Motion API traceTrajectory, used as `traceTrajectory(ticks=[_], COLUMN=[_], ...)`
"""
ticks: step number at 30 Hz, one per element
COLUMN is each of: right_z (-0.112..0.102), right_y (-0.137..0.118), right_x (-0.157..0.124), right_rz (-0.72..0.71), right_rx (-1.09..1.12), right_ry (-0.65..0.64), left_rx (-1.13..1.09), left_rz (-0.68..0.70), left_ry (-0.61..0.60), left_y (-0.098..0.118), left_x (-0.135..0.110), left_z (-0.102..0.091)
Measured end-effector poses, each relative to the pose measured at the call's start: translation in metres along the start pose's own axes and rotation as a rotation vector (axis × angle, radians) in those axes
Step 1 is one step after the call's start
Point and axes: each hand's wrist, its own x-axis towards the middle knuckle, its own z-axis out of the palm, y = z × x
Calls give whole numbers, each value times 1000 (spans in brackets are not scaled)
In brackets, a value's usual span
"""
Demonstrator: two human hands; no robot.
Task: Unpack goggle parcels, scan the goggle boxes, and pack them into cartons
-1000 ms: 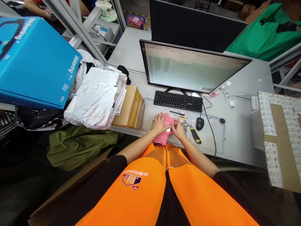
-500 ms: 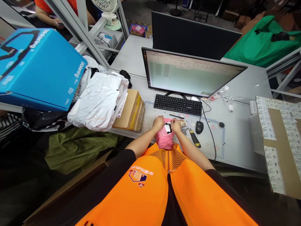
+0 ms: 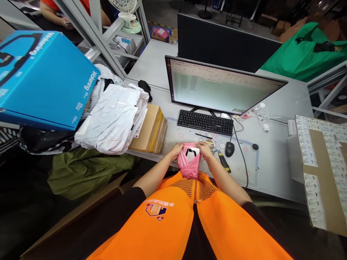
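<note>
left fingers [image 3: 177,148] and right fingers [image 3: 202,146] are pinched on a pink poly mailer [image 3: 188,168], lower centre; a black-and-white item [image 3: 191,155] is left exposed at its unclosed mouth

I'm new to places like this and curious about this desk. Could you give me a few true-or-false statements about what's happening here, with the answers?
The left hand and right hand both hold a pink bag. True.

A utility knife lies in the right hand. False: the yellow-and-black utility knife lies on the desk mat, to the right of that hand.

The keyboard sits between the monitor and the hands. True.

The cardboard box has green tape. False: its tape is yellow.
</note>
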Motion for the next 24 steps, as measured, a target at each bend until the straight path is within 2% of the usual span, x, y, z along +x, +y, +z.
traceTrajectory(ticks=[4,8,11,14,17,20,22,24], right_z=[-11,-13,-13,-19,-24,-21,-16,-12], right_y=[-19,-40,-47,-43,-32,-18,-6,5], right_x=[-31,-71,-89,-86,-75,-68,-68,-72], right_rz=[-121,-211,-242,-297,-380,-393,-393,-413], right_rx=[97,153,167,176,203,251,232,164], right_ry=[70,17,-2,23,33,-11,-33,-10], left_rx=[-85,-106,-108,-104,-31,242,439,529], left_rz=[40,71,88,130,302,477,551,601], left_ry=[-67,-85,-99,-126,-245,-339,-324,-276], left_y=[14,19,23,30,35,32,27,20], left_x=[-10,-19,-23,-31,-47,-66,-75,-78], left_z=[-5,-5,-2,-8,-22,-31,-29,-23])
